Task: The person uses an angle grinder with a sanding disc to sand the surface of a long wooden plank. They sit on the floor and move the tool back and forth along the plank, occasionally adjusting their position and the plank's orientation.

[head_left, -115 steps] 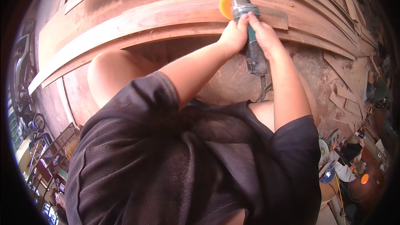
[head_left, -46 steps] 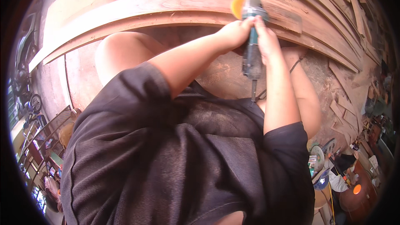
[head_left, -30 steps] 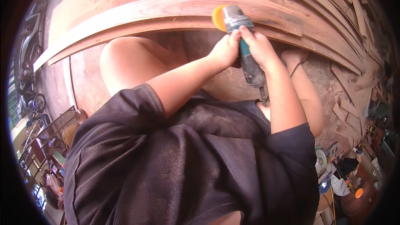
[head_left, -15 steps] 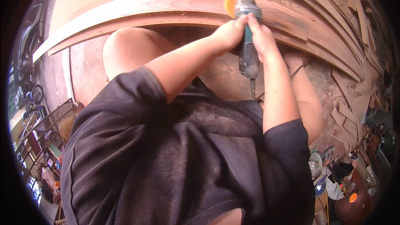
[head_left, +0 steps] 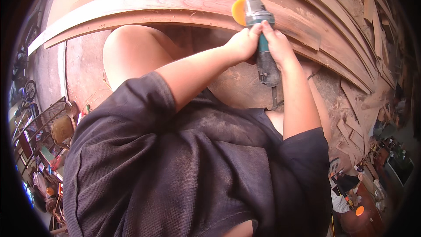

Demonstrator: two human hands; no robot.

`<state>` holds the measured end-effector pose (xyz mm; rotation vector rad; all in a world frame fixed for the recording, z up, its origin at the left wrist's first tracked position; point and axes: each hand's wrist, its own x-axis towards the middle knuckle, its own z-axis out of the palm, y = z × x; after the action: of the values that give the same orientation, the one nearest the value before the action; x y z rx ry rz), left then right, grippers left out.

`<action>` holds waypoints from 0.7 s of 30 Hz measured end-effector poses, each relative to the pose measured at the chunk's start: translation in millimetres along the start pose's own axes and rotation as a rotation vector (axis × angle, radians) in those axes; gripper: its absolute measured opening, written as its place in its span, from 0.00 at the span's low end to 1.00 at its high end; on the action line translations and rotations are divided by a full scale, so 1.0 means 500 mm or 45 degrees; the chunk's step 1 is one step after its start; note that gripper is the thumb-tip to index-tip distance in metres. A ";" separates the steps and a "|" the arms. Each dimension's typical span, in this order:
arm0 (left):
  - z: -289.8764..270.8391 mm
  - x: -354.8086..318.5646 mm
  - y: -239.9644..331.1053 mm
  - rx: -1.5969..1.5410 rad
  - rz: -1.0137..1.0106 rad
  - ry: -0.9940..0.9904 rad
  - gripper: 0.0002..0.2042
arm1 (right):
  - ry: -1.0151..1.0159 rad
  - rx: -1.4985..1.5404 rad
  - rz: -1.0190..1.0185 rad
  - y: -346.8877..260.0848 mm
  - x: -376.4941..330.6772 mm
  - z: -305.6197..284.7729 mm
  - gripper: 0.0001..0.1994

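Both my hands are closed around a green and grey angle grinder (head_left: 263,48) with a yellow disc (head_left: 239,12) at its head. My left hand (head_left: 244,43) grips its left side, and my right hand (head_left: 278,44) wraps the right side, thumbs close together on top. The disc is tilted on edge at the face of a long wooden board (head_left: 175,1); whether it touches the wood cannot be made out. From the grinder's rear end a dark cord (head_left: 274,96) runs down toward my lap.
Further long planks (head_left: 333,8) lie stacked at the far right. Wood offcuts (head_left: 351,129) litter the floor on the right, with a heap of tools and odds and ends below. A metal rack (head_left: 41,125) stands at left. My bent knee (head_left: 127,46) is close to the board.
The grinder and both hands have shifted slightly down in the picture, and more of the yellow disc shows. The surroundings have slid a little left as the view moved.
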<state>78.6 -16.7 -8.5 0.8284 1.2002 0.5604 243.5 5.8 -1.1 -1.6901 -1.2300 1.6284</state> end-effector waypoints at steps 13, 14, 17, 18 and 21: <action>0.042 0.000 0.054 0.087 -0.162 -0.273 0.40 | 0.255 0.364 0.080 0.044 -0.066 -0.021 0.32; 0.013 -0.004 0.035 0.042 -0.146 -0.262 0.39 | 0.184 0.370 0.106 0.017 -0.064 0.010 0.31; -0.061 -0.053 0.028 -0.007 -0.096 -0.020 0.35 | 0.020 0.107 0.062 -0.013 -0.015 0.089 0.40; -0.067 -0.073 0.041 -0.103 -0.171 0.126 0.36 | 0.020 -0.104 0.110 -0.015 0.014 0.109 0.44; -0.099 -0.069 0.011 -0.475 -0.313 0.218 0.41 | -0.126 -0.058 -0.076 -0.058 0.026 0.145 0.48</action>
<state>21.3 -27.1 9.2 0.3159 1.2805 0.6363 164.9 13.6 4.2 -1.6000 -1.3614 1.6778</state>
